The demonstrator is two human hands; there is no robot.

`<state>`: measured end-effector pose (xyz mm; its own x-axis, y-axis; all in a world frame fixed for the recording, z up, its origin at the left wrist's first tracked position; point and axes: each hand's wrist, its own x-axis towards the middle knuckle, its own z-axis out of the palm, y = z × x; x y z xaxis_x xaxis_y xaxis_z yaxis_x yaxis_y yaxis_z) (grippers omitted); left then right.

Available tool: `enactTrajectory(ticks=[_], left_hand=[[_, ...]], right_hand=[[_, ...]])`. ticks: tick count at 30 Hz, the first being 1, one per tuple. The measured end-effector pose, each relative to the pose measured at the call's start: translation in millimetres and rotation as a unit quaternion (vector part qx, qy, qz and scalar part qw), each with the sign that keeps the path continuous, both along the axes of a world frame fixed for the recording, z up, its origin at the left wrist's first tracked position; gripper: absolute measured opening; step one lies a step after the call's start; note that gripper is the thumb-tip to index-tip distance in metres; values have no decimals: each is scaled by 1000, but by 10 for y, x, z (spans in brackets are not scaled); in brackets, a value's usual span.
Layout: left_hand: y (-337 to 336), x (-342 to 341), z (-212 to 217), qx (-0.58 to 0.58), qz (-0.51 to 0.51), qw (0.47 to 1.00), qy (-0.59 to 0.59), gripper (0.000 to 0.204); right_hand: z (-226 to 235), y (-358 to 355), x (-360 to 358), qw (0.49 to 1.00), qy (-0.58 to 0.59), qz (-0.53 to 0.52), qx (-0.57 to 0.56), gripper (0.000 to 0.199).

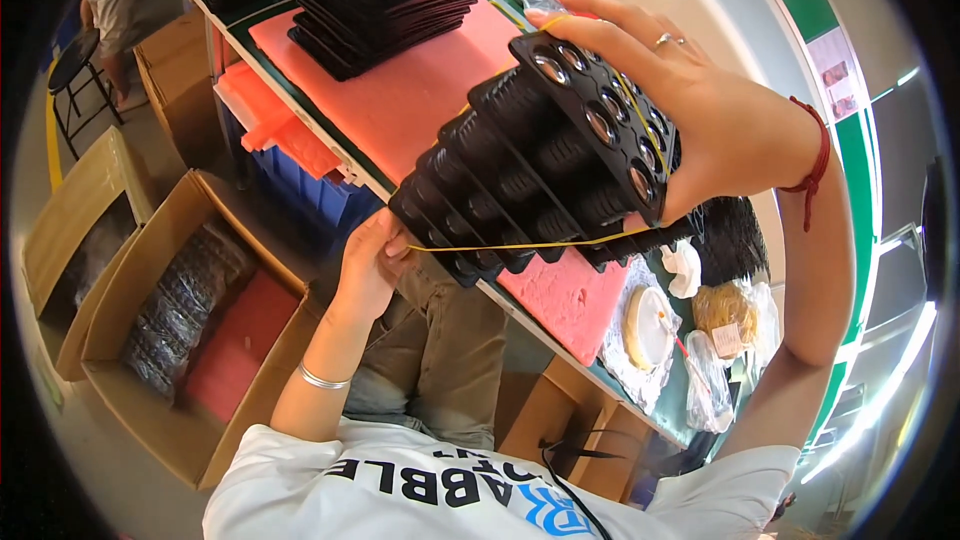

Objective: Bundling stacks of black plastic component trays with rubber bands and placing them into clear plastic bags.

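Observation:
A stack of black plastic trays (530, 160) is held up tilted in front of me, with shiny round pieces in the pockets of its end tray (603, 127). My right hand (700, 105) spans that end, fingers over its top edge and thumb near its lower corner. A yellow rubber band (520, 245) runs tight along the stack's near side and across the end tray. At the stack's lower left end, my left hand (372, 258) has its fingers pinched together where the band meets them. The far side of the stack is hidden.
Taller piles of black trays (390, 10) stand on a pink mat (370, 105) on the bench. A tape roll (650, 325) and a bundle of yellow bands (725, 318) lie at the right. An open carton (200, 440) with wrapped stacks sits on the left.

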<state>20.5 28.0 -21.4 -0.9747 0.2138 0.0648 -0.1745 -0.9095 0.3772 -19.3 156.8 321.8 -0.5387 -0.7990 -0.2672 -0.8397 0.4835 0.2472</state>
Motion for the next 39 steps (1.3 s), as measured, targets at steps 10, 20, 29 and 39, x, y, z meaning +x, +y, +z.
enactTrajectory(ticks=[10, 20, 29, 39], left_hand=[[506, 388, 102, -128, 166, 977, 30, 24], [453, 327, 62, -199, 216, 955, 41, 20], [177, 559, -207, -144, 20, 983, -110, 10], [569, 818, -527, -301, -72, 950, -39, 13]], right_hand=[[-34, 80, -81, 999, -7, 33, -18, 117], [2, 111, -100, 979, 85, 117, -145, 69], [35, -115, -95, 966, -98, -23, -239, 53], [171, 393, 476, 910, 14, -24, -414, 51]])
